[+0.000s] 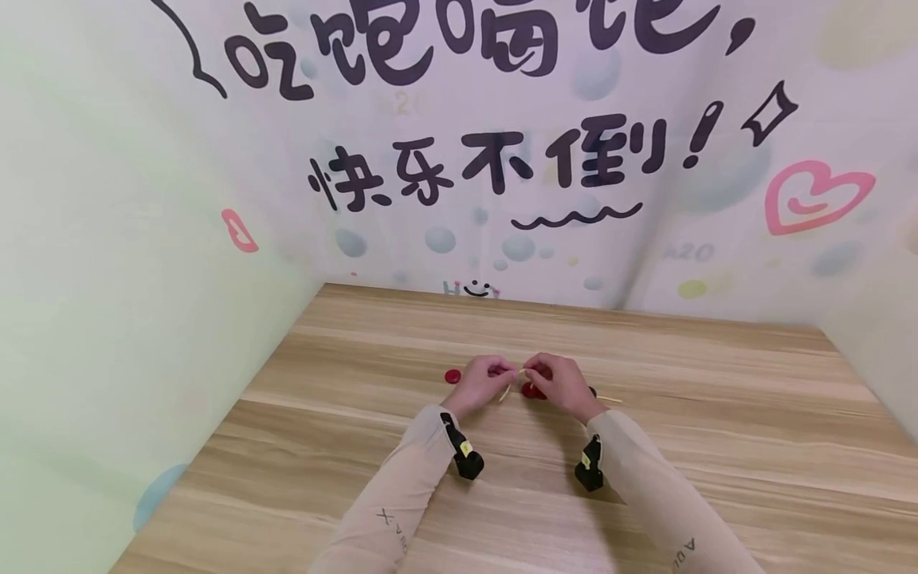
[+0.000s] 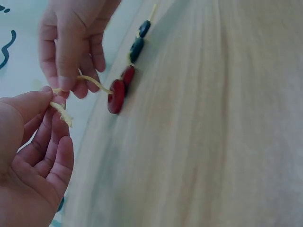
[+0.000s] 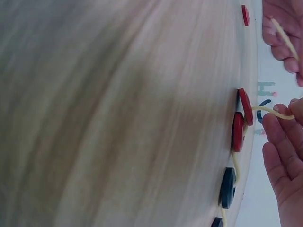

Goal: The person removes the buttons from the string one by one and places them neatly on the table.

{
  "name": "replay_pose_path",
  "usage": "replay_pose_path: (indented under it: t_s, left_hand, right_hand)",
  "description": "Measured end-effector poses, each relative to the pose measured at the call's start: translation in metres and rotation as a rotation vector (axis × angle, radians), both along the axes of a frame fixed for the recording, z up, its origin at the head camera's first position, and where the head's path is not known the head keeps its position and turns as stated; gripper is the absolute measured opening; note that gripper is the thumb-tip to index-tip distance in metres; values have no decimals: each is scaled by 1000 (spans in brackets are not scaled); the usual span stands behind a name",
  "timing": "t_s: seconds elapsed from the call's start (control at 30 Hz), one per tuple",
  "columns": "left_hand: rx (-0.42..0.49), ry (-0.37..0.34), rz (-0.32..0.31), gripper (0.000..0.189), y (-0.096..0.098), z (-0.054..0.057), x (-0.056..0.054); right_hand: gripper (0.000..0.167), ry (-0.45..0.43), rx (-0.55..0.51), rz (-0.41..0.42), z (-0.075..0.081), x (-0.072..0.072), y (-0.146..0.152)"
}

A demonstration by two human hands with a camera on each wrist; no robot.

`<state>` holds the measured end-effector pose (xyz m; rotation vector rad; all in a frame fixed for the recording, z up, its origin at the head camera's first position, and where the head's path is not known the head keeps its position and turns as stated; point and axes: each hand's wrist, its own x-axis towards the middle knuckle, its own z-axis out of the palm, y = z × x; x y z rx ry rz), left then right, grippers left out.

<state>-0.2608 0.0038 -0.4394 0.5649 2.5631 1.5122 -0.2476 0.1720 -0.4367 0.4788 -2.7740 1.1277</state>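
Observation:
Between thumb and fingertips, my left hand (image 1: pixel 482 383) pinches a pale yellow cord (image 2: pixel 61 113) close to its frayed end. My right hand (image 1: pixel 562 383) pinches the same cord a short way along, and the fingertips of both hands almost meet above the table. From the right hand the cord runs down through two red discs (image 3: pixel 242 106), which look like large buttons, and then through two dark ones (image 3: pixel 227 187). In the head view the right hand partly covers these strung discs. The cord's far tail (image 1: pixel 610 399) lies on the table at right.
A loose red disc (image 1: pixel 453 376) lies on the wooden table (image 1: pixel 344 446) just left of the left hand. Behind the table hangs a printed cloth (image 1: pixel 430 263) with dark lettering, and another cloth (image 1: pixel 107 279) hangs at the left side.

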Motion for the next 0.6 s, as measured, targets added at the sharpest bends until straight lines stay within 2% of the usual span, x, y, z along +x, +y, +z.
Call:
replay_pose_path:
  t_s: [0.2, 0.37, 0.6]
  left_hand:
    - [13, -34, 23, 14, 1, 6, 0]
    - [17, -30, 32, 13, -4, 7, -1]
    - [3, -14, 29, 16, -10, 5, -4]
  right_hand:
    - [10, -16, -2, 11, -3, -1, 1]
    - [9, -37, -1, 21, -6, -2, 2]
    - [10, -58, -83, -8, -5, -2, 6]
